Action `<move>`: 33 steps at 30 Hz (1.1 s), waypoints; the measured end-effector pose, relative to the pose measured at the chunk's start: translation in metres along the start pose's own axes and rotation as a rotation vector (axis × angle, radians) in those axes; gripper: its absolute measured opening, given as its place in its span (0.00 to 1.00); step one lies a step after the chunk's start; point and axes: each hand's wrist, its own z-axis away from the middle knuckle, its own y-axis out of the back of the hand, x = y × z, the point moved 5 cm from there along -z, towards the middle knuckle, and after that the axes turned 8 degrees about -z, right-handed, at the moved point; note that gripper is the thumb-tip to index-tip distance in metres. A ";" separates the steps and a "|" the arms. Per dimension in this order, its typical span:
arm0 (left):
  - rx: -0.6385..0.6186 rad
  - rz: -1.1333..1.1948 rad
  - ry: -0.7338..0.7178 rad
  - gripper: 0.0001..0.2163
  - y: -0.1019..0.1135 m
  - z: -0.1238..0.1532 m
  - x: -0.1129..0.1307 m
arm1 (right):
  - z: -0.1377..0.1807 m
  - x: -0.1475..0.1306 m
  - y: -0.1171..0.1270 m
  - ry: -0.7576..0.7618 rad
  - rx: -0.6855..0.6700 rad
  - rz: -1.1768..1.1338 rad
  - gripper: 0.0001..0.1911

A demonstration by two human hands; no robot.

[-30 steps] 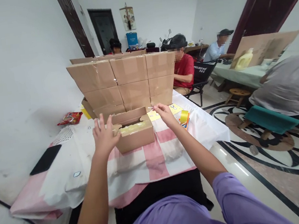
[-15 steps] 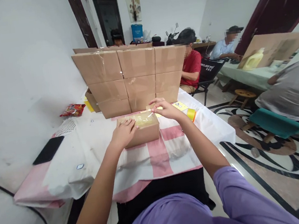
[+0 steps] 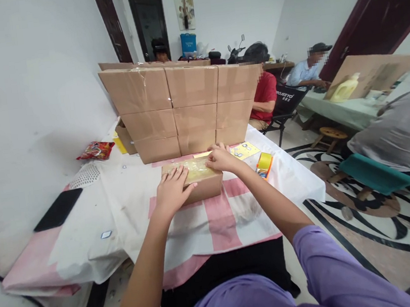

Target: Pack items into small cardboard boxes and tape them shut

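Pink-and-white tablecloth (image 3: 223, 228) noted at lower centre of the frame. On it, at frame centre, sits a small cardboard box (image 3: 205, 189), taped top upward. The left hand (image 3: 172, 190) lies flat, fingers extended, on the box's left end. The right hand (image 3: 223, 159) has fingers curled at its right end; whether it grips anything, I cannot tell. Yellow tape roll (image 3: 265, 160) right of centre. Beyond, upper centre, stand stacked cartons (image 3: 196, 119).
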 end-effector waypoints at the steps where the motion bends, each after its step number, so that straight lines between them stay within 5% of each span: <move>1: 0.003 0.006 0.001 0.29 0.000 0.000 0.000 | 0.000 0.002 0.000 -0.005 0.000 0.007 0.16; 10: 0.010 0.008 -0.002 0.28 -0.002 0.000 -0.001 | 0.005 0.000 0.001 -0.062 -0.002 0.027 0.14; 14: 0.019 -0.002 0.002 0.28 -0.004 0.000 -0.001 | 0.012 -0.008 0.001 -0.050 0.129 0.134 0.11; 19: 0.037 0.008 0.012 0.28 -0.006 0.001 -0.002 | 0.019 -0.002 0.010 -0.136 0.379 0.117 0.45; 24: 0.066 0.049 0.016 0.29 -0.008 0.002 -0.003 | 0.034 -0.011 0.000 0.251 0.120 0.007 0.16; 26: 0.084 0.069 0.008 0.29 -0.008 0.002 -0.003 | 0.046 -0.010 -0.006 0.327 0.028 -0.034 0.17; 33: 0.147 0.106 -0.019 0.28 -0.011 0.007 -0.007 | 0.080 0.000 -0.006 0.290 0.071 -0.076 0.23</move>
